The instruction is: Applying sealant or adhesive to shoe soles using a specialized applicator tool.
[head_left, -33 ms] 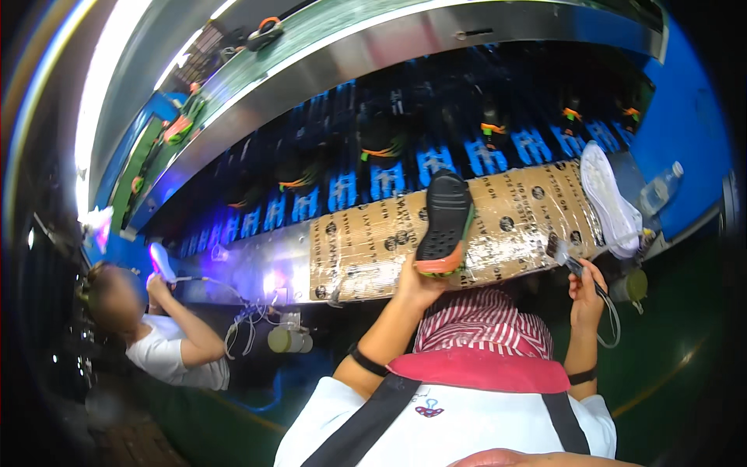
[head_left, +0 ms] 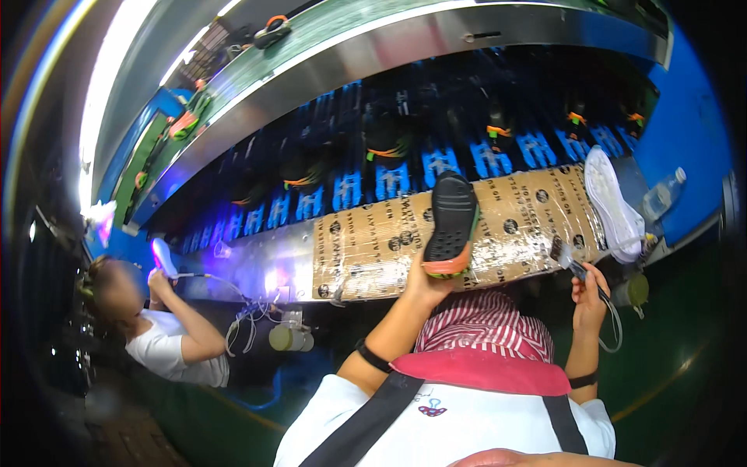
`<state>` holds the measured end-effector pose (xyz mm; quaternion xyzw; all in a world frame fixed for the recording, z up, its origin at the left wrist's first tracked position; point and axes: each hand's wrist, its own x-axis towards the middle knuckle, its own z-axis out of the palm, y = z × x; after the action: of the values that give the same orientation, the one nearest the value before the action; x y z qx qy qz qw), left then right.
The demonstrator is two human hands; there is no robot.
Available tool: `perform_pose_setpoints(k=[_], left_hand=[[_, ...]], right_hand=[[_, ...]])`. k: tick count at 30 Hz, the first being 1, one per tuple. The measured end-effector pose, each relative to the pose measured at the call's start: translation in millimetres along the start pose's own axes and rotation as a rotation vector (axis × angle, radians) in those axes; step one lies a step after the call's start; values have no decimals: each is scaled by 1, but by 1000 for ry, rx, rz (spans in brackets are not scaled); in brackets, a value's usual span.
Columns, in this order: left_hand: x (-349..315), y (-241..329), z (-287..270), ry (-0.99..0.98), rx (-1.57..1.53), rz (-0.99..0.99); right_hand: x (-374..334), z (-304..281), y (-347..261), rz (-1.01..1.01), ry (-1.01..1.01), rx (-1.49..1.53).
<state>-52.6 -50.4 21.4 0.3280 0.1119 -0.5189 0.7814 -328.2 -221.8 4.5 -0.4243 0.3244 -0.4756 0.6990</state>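
Note:
My left hand (head_left: 426, 282) grips a shoe (head_left: 454, 218) by its orange heel end. Its black, grooved and dotted sole faces up, toe pointing away from me, over a cardboard sheet (head_left: 366, 249) covered in shiny film. Green shows along the shoe's edge. In my right hand (head_left: 589, 300) is a dark-bristled brush (head_left: 566, 255), its handle pinched between the fingers and a clear tube trailing below. The bristles are over the cardboard's near right part, apart from the shoe. A white shoe sole (head_left: 611, 202) lies at the cardboard's right edge.
Beyond the cardboard runs a row of blue holders (head_left: 393, 179), with dark orange-trimmed shoes behind. Above is a green conveyor belt (head_left: 373, 27) with a metal edge. A plastic bottle (head_left: 663, 193) lies far right; a pale container (head_left: 632, 291) hangs below. At left, another person (head_left: 175, 342) holds a pale sole.

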Motion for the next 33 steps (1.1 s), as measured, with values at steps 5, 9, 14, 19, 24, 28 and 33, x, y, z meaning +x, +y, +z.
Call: perform_pose_setpoints(k=[5,9,14,19,24,28,33], left_hand=[[6,-24,14,-213,-189,-91],[21,-28,-8,-441,-168,-127],[8,-46,-15,-512,-225,-230],[3,-45,-7,-496,-103,-189],[-11,-64,11,-596,-106,-235],[-21,-87,9,-434,10,-247],[-30,-93,6,-471,57,-271]], right_hand=[[-5,-4,-9,-21,-48,-20],[-8,-7,-9,1,-71,-50],[-8,6,-19,-44,-58,-84],[-12,62,-48,-25,-288,-126],[-30,114,-73,-55,-455,-134],[-13,128,-74,-808,-473,-690],[-13,137,-62,-1009,-440,-840]])
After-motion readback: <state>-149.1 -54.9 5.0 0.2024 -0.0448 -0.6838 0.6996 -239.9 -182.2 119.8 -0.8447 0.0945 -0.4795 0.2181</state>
